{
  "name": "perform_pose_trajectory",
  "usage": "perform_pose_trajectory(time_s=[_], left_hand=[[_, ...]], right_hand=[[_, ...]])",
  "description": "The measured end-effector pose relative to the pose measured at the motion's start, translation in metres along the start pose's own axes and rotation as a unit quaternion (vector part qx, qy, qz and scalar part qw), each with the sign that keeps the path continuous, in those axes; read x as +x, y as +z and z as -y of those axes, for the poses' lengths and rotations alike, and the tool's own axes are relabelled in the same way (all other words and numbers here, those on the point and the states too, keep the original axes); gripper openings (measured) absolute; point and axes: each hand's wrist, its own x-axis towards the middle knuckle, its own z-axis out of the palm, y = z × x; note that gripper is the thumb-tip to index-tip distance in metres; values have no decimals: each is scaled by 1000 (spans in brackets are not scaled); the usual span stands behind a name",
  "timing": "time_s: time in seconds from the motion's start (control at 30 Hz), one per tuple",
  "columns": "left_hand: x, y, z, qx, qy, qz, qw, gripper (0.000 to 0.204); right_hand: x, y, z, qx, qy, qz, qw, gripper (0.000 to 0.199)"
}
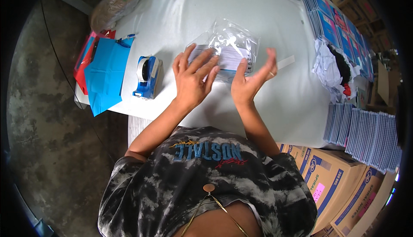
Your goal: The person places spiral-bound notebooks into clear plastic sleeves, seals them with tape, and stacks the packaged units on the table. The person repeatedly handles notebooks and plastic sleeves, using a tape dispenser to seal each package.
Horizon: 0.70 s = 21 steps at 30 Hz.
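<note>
A clear plastic bag (235, 35) lies in front of me on the white-covered table, its loose end crumpled on the far side. Inside it shows a stack of white lined sheets or cards (234, 58). My left hand (192, 76) rests on the bag's left part, fingers stretched out and slightly apart. At the bag's right edge, my right hand (251, 82) is turned on its side with thumb and fingers apart. A pale narrow strip (286, 61) shows just beyond its fingers; whether it touches them I cannot tell. To the left stands a blue tape dispenser (148, 77) with a roll in it.
Blue sheets (107, 73) and a red folder-like item (81, 76) lie at the left edge, near a filled plastic bag (118, 5). On the right are blue notebooks (322, 18), crumpled white plastic (325, 67), stacked spiral notebooks (361, 134) and cardboard boxes (331, 172).
</note>
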Motion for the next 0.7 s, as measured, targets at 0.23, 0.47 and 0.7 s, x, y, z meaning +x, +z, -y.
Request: perform_pose_trajectory(time_s=[0.23,0.47,0.7], left_hand=[[26,-22,1,-378,-149,165,899,59],[116,-19,35,-275,-18,270,923,25],[111,-15,44,-517,-99,157,836,34]], right_hand=[[-25,-19,-9,-118,-162,311,929,38],[-21,-19,-6,-79,-202,339,916,31],[-14,-18,-7,-79,-216,334,914,31]])
